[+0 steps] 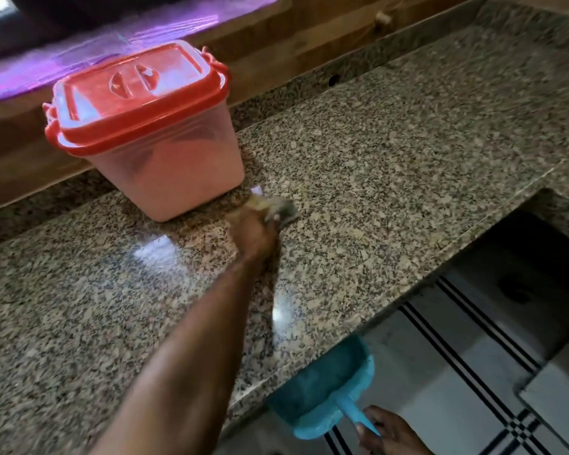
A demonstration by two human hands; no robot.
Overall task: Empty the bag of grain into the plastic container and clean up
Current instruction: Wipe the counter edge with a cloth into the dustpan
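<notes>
Left hand (255,229) grips cloth (278,206) — dustpan (326,385) at counter (408,178) edge.

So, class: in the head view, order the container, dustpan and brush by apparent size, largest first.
1. Container
2. Dustpan, though nearer the camera
3. Brush, blurred and partly hidden by the left hand

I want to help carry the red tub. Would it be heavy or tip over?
Probably heavy: the tub looks filled most of the way. Tipping seems unlikely, since it sits flat on the counter. Its lid looks seated, so spills seem unlikely.
</notes>
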